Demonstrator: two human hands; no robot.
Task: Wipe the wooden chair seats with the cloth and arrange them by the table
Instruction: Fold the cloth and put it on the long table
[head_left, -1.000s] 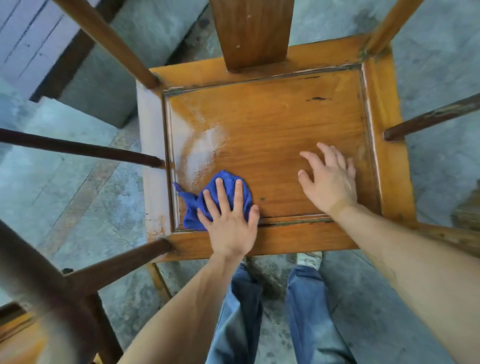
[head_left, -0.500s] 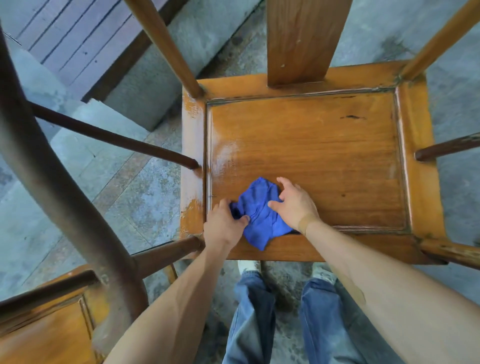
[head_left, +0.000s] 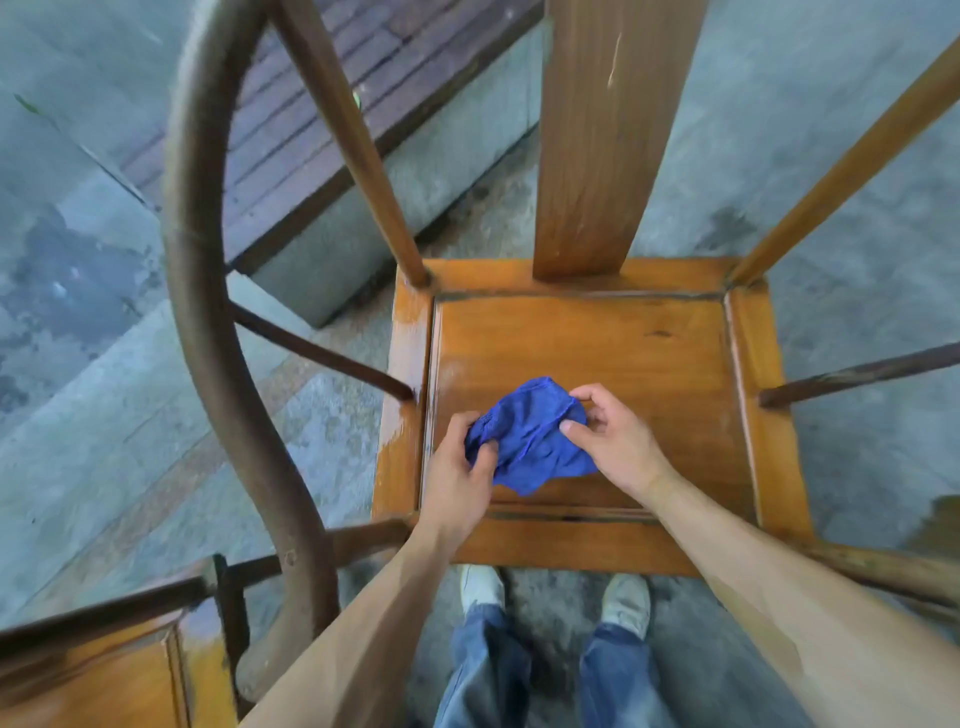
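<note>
A wooden chair seat (head_left: 639, 364) fills the middle of the view, orange-brown with a wet sheen along its left rail. Above its front-left part I hold a crumpled blue cloth (head_left: 530, 441) between both hands. My left hand (head_left: 457, 478) grips the cloth's left edge. My right hand (head_left: 613, 441) pinches its right side with thumb and fingers. The cloth hangs bunched just over the seat panel. The chair's flat back splat (head_left: 608, 140) rises at the top centre.
A second wooden chair's seat (head_left: 104, 680) shows at the lower left, and its curved dark arm rail (head_left: 208, 312) arcs up the left side. Concrete floor and a stone step (head_left: 119, 395) lie left, dark wooden decking (head_left: 311, 119) beyond. My shoes (head_left: 628, 597) stand before the seat.
One second ago my left hand pressed the cloth flat on the seat with the right hand resting apart. Both hands have since gathered the cloth and lifted it. The view has shifted, showing more chair back.
</note>
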